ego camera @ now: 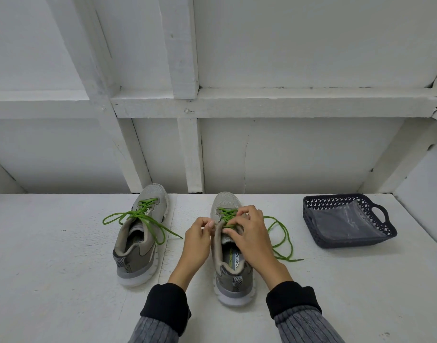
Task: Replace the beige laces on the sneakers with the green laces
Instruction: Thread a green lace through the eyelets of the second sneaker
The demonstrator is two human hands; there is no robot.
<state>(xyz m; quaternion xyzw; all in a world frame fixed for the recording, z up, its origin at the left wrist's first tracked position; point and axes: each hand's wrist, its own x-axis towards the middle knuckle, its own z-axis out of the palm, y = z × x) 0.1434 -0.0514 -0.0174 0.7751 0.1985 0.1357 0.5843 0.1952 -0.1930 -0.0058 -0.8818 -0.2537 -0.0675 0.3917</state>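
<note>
Inside, on the insole of the right sneaker (231,263), a pale blue label shows the letters "ORY FO" beside a darker strip of lettering too cut off to read; the rest is hidden under the right hand (252,240). The left sneaker (138,240) has print on its insole as well, but it is too small to make out. Both sneakers are grey with white soles and stand on the white tabletop (51,256), toes toward the wall and heels toward the person, well apart from each other. The right sneaker's green lace (284,237) runs through the eyelets and trails off to the right in loose loops on the tabletop. Both hands are over the top of this sneaker's tongue: the right hand has its fingers curled down onto the lace at the upper eyelets, pinching it, and the left hand (197,240) is just beside it at the sneaker's left edge, fingertips bent in at the collar, though whether it pinches the lace or the sneaker cannot be told. The left sneaker's green lace (140,217) is fully threaded, its loose ends spread over both sides. A dark perforated basket (380,211) with a clear plastic bag (346,224) sits to the right.
</note>
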